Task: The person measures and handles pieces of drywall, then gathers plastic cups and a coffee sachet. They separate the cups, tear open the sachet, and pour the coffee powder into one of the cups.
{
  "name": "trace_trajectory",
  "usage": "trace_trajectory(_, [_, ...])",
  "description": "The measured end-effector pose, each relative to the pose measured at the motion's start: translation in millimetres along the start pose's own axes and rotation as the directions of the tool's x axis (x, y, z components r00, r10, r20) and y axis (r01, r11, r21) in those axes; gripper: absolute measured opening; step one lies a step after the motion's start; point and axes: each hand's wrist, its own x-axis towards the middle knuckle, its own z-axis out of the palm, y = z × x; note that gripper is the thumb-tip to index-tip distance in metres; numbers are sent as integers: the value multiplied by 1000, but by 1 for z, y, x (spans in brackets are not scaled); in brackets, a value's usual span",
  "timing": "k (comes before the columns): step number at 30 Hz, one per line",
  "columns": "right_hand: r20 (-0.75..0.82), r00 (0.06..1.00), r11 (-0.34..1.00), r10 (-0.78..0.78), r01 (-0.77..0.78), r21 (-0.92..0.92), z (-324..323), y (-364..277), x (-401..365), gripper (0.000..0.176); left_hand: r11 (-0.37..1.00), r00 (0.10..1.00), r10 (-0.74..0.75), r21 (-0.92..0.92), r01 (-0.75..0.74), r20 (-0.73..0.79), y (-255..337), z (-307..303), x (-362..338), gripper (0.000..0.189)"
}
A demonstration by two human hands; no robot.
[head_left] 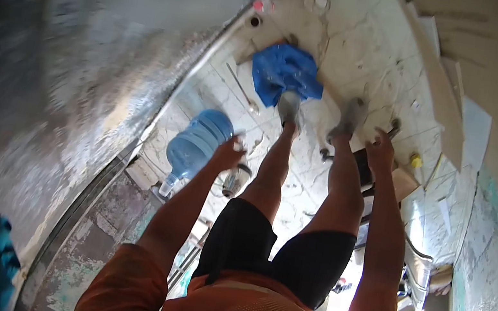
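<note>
My left hand hangs beside the big blue water bottle, which lies on the tiled floor; its fingers are partly spread and nothing shows in them. On the other side, my right hand is held out past my knee, fingers apart, above a dark object on the floor. A small dark metal item appears close to its fingertips; whether they touch is unclear. A crumpled blue cloth lies by one of my feet.
Cardboard sheets lean at the right. A thin rod and a yellow item lie on the floor. A metal cup-like object stands near my leg. The rough wall runs along the left.
</note>
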Motion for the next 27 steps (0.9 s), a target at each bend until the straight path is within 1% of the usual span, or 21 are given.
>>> trace_trajectory(1, [20, 999, 999, -30, 31, -43, 27, 2, 14, 53, 996, 991, 91, 11, -90, -98, -10, 4, 40, 71])
trace_trajectory(2, [45, 999, 999, 3, 0, -54, 51, -3, 28, 52, 986, 976, 160, 63, -152, -147, -16, 9, 85, 79])
trace_trajectory(3, [67, 997, 997, 32, -27, -69, 77, -5, 43, 51, 990, 983, 133, 70, -125, -126, -9, 8, 127, 86])
trace_trajectory(4, [75, 996, 996, 52, -47, -75, 107, 1, 62, 51, 966, 946, 250, 114, -230, -209, 0, 13, 168, 90])
trace_trajectory(5, [82, 994, 995, 70, -63, -83, 137, 8, 80, 52, 967, 943, 240, 137, -213, -229, 19, 13, 206, 93])
trace_trajectory(7, [70, 988, 966, 139, -120, -230, 183, 5, 117, 57, 909, 852, 417, 169, -382, -317, 39, 20, 287, 95])
trace_trajectory(9, [60, 974, 932, 220, -192, -307, 223, 6, 156, 63, 877, 801, 479, 236, -418, -359, 65, 28, 348, 95])
trace_trajectory(11, [4, 987, 937, 163, -154, -314, 254, 12, 180, 61, 828, 779, 534, 388, -404, -328, 71, 45, 390, 96])
trace_trajectory(12, [7, 983, 931, 181, -170, -324, 266, 12, 190, 61, 803, 812, 507, 500, -324, -289, 71, 57, 396, 91])
trace_trajectory(13, [3, 980, 919, 200, -187, -346, 275, 12, 195, 58, 806, 822, 501, 492, -329, -272, 62, 73, 397, 91])
trace_trajectory(14, [5, 976, 908, 215, -199, -369, 283, 19, 196, 55, 805, 825, 470, 535, -256, -313, 52, 86, 391, 83])
trace_trajectory(15, [12, 975, 904, 224, -203, -377, 289, 28, 195, 55, 798, 820, 445, 576, -180, -360, 46, 95, 381, 76])
trace_trajectory(16, [24, 985, 920, 171, -151, -363, 296, 38, 193, 50, 751, 775, 496, 641, -156, -392, 39, 100, 363, 58])
trace_trajectory(18, [4, 994, 935, 105, -98, -342, 293, 47, 192, 46, 808, 890, 378, 560, -184, -254, 6, 111, 346, 48])
trace_trajectory(19, [72, 991, 936, 116, -85, -342, 285, 48, 189, 41, 849, 973, 185, 521, -89, -135, -6, 115, 330, 49])
trace_trajectory(20, [140, 982, 938, 125, -71, -339, 277, 48, 185, 36, 872, 996, 83, 483, -76, 6, -22, 116, 320, 49])
trace_trajectory(21, [209, 969, 940, 134, -58, -337, 268, 44, 184, 31, 906, 992, 47, 413, -94, 121, -39, 113, 309, 49])
trace_trajectory(23, [92, 991, 966, 99, -74, -249, 249, 35, 184, 30, 940, 985, 122, 304, -155, 125, -53, 102, 279, 44])
trace_trajectory(24, [-1, 996, 982, 85, -84, -172, 235, 31, 181, 29, 948, 987, 107, 285, -138, 121, -46, 91, 264, 40])
trace_trajectory(25, [-32, 996, 980, 89, -93, -178, 218, 21, 177, 29, 957, 988, 95, 263, -124, 121, -38, 80, 248, 37])
trace_trajectory(27, [-317, 948, 999, 39, -35, 19, 178, -1, 157, 27, 959, 983, 152, 227, -172, 101, -47, 64, 219, 33])
